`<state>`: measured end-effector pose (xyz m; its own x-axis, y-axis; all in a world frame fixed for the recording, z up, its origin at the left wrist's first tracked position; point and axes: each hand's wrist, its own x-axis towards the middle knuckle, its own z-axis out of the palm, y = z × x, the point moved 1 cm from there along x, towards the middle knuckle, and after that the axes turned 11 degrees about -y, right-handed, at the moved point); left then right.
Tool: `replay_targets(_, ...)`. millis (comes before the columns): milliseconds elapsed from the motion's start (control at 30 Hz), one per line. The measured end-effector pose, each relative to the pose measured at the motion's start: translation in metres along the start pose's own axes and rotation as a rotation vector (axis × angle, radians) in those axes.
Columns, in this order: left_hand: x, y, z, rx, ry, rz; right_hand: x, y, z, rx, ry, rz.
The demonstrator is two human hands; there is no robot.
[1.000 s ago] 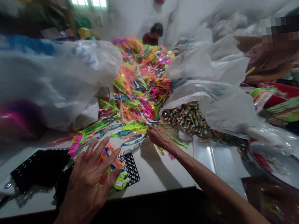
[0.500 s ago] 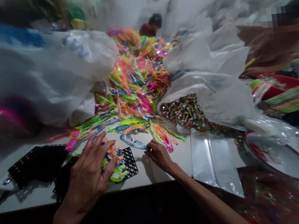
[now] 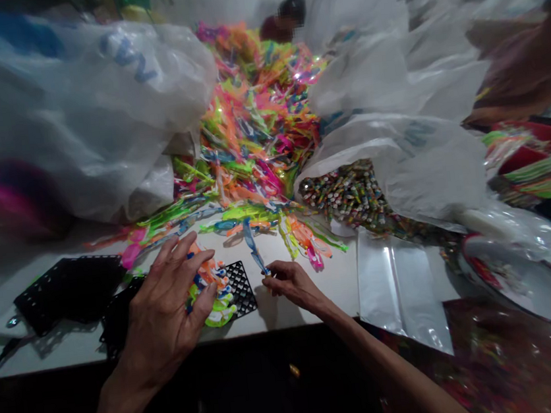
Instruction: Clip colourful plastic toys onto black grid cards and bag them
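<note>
Fingers (image 3: 276, 276) of the right hand (image 3: 292, 287) pinch a thin, light blue plastic strip (image 3: 254, 248) by its end; left hand (image 3: 165, 308) lies open, pressing a colourful bundle (image 3: 211, 297) on the bench (image 3: 292, 314)

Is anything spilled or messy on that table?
Yes. Small colourful rolled pieces spill out of the open white plastic bag onto the table, and the bright plastic strips lie in a loose heap fanning toward the hands.

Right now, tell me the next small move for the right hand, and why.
Probably carry the blue strip, pinched in the right hand, across to the small colourful stack that the left hand presses onto the black grid tray; the stack lies just beside it.
</note>
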<state>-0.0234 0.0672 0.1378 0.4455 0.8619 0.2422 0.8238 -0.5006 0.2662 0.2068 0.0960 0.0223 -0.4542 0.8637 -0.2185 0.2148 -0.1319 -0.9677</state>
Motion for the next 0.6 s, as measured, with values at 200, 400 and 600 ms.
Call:
replay_targets(200, 0.001, 0.002, -0.001, -0.009, 0.005, -0.010, -0.012, -0.002, 0.031, 0.108, 0.006, -0.003)
replay_targets(400, 0.000, 0.002, -0.003, -0.023, 0.000, -0.015, -0.009, -0.008, 0.041, -0.256, -0.087, -0.104)
replay_targets(600, -0.001, 0.000, 0.002, 0.020, -0.013, 0.036, -0.013, -0.021, 0.059, -0.868, -0.149, -0.096)
